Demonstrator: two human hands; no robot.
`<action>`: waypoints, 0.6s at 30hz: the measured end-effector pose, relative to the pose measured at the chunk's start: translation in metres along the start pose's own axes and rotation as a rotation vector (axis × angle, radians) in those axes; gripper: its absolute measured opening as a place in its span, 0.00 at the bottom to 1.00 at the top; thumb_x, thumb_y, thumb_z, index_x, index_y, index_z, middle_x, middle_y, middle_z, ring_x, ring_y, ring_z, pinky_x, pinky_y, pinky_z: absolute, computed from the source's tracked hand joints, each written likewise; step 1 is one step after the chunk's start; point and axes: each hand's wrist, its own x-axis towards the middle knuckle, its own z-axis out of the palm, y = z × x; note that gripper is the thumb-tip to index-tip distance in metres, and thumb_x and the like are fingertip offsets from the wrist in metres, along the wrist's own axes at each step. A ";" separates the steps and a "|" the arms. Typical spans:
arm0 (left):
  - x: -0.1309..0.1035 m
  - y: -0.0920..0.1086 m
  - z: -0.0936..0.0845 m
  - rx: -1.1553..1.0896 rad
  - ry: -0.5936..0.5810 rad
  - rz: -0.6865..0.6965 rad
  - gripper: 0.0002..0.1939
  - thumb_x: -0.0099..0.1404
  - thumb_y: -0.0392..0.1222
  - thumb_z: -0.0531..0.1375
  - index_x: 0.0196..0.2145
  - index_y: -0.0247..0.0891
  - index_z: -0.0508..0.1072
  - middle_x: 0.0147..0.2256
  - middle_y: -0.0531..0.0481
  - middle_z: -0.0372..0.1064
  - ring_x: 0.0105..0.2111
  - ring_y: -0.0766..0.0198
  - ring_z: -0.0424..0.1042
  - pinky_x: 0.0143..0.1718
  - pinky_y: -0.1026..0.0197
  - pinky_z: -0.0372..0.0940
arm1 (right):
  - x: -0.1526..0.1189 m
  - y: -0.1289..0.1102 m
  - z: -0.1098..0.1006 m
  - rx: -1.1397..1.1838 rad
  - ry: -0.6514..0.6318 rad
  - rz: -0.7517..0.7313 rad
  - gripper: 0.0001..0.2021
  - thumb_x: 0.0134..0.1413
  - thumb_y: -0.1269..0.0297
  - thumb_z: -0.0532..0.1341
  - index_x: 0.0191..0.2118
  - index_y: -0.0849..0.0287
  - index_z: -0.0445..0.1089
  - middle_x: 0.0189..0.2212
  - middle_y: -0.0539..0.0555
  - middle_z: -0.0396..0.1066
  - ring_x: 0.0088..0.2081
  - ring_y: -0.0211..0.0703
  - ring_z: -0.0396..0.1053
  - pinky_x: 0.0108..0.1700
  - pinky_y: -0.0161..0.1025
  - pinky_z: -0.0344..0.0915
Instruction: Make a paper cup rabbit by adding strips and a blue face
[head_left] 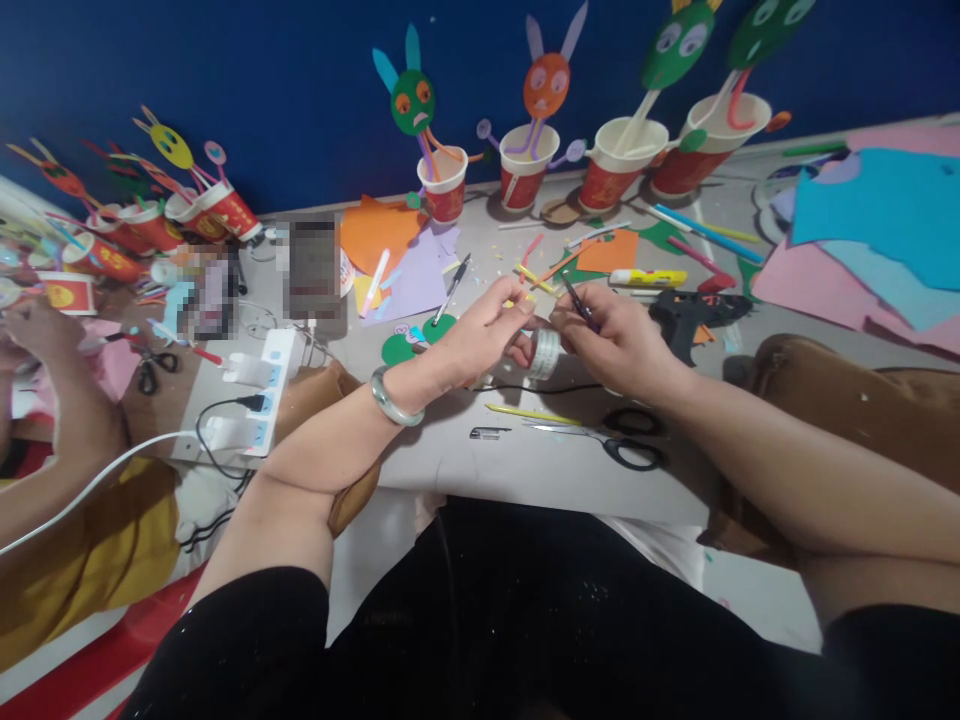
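Over the table, my left hand (491,335) is closed, its fingertips pinched near a small yellow piece. Its lower fingers lie against a pale patterned roll of tape (545,355) and appear to hold it. Facing it, my right hand (615,335) grips a dark, slim pen-like tool (579,303), whose tip points up and away. Below my hands lie black-handled scissors (630,445), a yellow pencil-like stick (532,413) and a clear pen cap (490,433). A black pen (452,287) and green paper circles (400,348) are left of my left hand.
Red paper cups (523,185) with paper puppet heads line the back wall. Right of my hands are a black glue gun (694,318), a yellow glue stick (647,278) and coloured paper (877,220). A power strip (277,390) and another person's arm (67,400) are at left.
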 end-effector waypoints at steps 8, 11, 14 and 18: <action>-0.001 0.006 -0.002 0.018 0.002 -0.041 0.07 0.79 0.42 0.54 0.40 0.42 0.60 0.33 0.57 0.73 0.24 0.74 0.70 0.31 0.67 0.67 | -0.003 -0.005 -0.002 0.108 0.001 -0.035 0.19 0.60 0.44 0.66 0.29 0.51 0.65 0.22 0.51 0.64 0.27 0.45 0.61 0.34 0.46 0.60; -0.001 0.008 -0.005 -0.004 -0.013 -0.086 0.07 0.79 0.42 0.54 0.40 0.41 0.60 0.33 0.56 0.74 0.22 0.73 0.70 0.29 0.67 0.67 | -0.005 -0.007 -0.004 0.139 -0.012 -0.063 0.19 0.59 0.43 0.68 0.29 0.52 0.67 0.22 0.50 0.65 0.26 0.43 0.61 0.32 0.44 0.60; -0.001 0.009 -0.006 -0.024 -0.017 -0.121 0.07 0.78 0.41 0.54 0.39 0.41 0.61 0.30 0.56 0.72 0.20 0.73 0.69 0.26 0.68 0.66 | -0.009 -0.009 -0.005 0.179 -0.039 -0.075 0.17 0.60 0.47 0.69 0.30 0.53 0.70 0.21 0.49 0.64 0.24 0.40 0.60 0.30 0.42 0.60; -0.001 0.008 -0.006 -0.061 -0.042 -0.142 0.08 0.76 0.41 0.58 0.38 0.40 0.62 0.27 0.58 0.70 0.19 0.73 0.68 0.23 0.69 0.64 | -0.013 -0.007 -0.005 0.270 -0.080 -0.149 0.12 0.59 0.53 0.70 0.33 0.55 0.74 0.21 0.47 0.65 0.23 0.36 0.59 0.28 0.39 0.60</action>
